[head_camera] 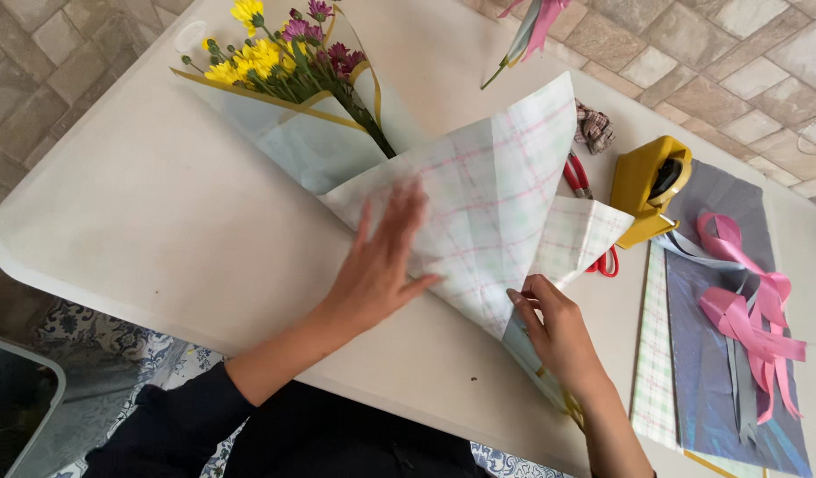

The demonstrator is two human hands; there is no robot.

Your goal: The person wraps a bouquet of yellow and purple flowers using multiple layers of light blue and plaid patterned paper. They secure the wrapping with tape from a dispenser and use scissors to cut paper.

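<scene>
Dark sleeves low in the frame lead up to both hands. At centre the left hand (383, 265) lies flat, fingers spread, on the plaid wrapping paper (487, 190) — an open grip, slightly blurred. Lower right of centre, the right hand (554, 327) pinches the paper's folded lower edge. That paper wraps a bouquet (275, 57) of yellow and purple flowers pointing to the upper left across the white bench (142, 204). Right of it lie red scissors (580, 181), a yellow tape dispenser (649, 184) and pink ribbons (749, 305).

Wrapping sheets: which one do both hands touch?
The plaid sheet folded around the flowers, under the left hand and right hand; the other sheets lie flat at the right.
</scene>
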